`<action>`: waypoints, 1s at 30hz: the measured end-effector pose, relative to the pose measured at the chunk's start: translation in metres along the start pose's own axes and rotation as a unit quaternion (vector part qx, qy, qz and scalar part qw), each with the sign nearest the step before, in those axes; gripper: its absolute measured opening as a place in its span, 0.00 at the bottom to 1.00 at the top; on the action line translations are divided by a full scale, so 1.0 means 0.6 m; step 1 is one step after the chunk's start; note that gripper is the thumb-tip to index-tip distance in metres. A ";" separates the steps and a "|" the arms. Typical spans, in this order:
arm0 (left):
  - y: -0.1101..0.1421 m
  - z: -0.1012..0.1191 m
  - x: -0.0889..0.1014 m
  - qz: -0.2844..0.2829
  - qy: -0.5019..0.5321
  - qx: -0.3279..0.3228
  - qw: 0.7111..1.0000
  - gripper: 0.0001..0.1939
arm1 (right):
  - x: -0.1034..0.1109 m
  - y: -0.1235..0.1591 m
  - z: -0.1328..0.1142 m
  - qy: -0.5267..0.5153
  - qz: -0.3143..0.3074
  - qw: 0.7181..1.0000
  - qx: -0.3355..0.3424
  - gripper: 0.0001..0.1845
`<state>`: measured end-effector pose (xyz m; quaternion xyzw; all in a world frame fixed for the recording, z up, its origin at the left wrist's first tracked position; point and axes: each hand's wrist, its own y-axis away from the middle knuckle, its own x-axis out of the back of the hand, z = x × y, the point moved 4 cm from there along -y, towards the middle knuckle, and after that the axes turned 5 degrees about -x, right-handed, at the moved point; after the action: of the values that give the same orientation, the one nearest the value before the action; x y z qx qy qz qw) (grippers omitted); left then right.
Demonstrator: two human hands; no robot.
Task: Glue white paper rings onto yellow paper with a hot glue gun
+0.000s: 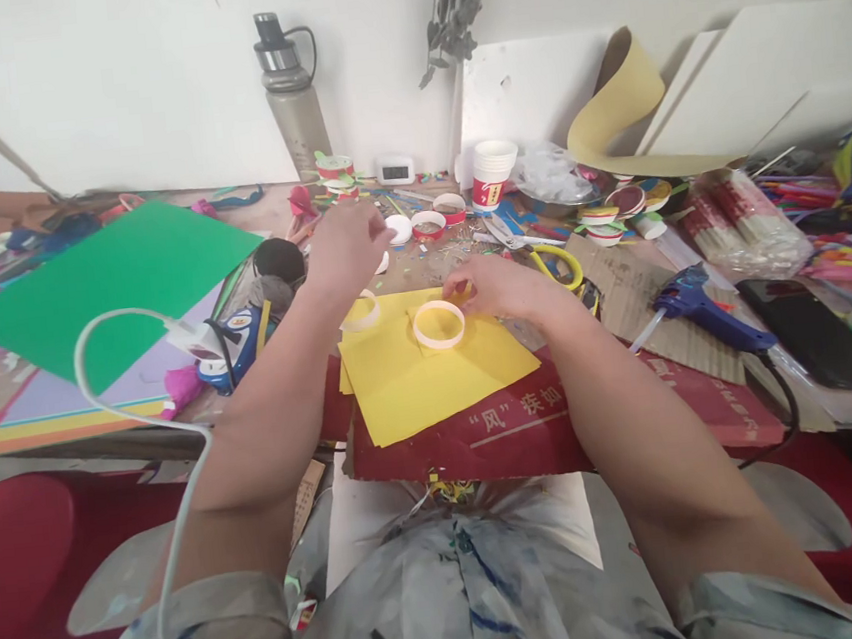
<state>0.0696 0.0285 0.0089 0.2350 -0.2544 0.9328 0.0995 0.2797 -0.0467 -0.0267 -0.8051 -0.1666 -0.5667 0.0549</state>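
Observation:
My left hand [348, 249] is over the far part of the work area, fingers bent together beside a white disc [398, 230]. Its grip is partly hidden, and a small white piece [382, 263] shows just under it. My right hand [502, 287] rests low over yellow paper sheets [434, 399], its fingers loosely bent and apart at the far right edge of a pale paper ring [439, 325]. That ring stands on the yellow sheets. Another pale ring [361, 311] lies near my left wrist, partly covered by the forearm.
Two red-and-white cup rings [429, 225] and scissors [512, 233] lie beyond my hands. Stacked paper cups [493, 172] and a bottle [294, 101] stand at the back. A blue glue gun [712, 312] and a phone [823, 331] are right; green paper [114, 289] is left.

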 end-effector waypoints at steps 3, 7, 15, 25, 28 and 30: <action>0.014 0.028 -0.031 -0.129 -0.040 -0.013 0.991 0.10 | -0.001 0.001 -0.003 0.002 -0.002 1.000 0.006 0.17; 0.029 0.022 -0.064 -0.314 -0.143 -0.014 0.938 0.09 | 0.000 0.003 -0.007 -0.001 0.000 1.000 0.014 0.15; 0.043 0.033 -0.071 -0.401 -0.172 0.009 0.900 0.08 | -0.002 0.005 -0.006 -0.013 0.012 1.000 -0.014 0.14; 0.034 0.013 -0.066 -0.416 -0.129 0.050 0.899 0.03 | 0.025 0.010 0.004 -0.065 0.043 0.997 -0.019 0.14; 0.032 0.014 -0.064 -0.408 -0.109 0.068 0.904 0.05 | 0.024 0.014 0.002 -0.089 0.009 0.996 -0.018 0.17; 0.031 0.017 -0.063 -0.400 -0.098 0.061 0.909 0.06 | 0.021 0.016 0.003 -0.111 -0.008 0.993 -0.031 0.19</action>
<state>0.1007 0.0048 -0.0097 0.4130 -0.0900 0.8009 0.4241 0.2883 -0.0523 -0.0145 -0.8628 -0.1603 -0.4794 0.0063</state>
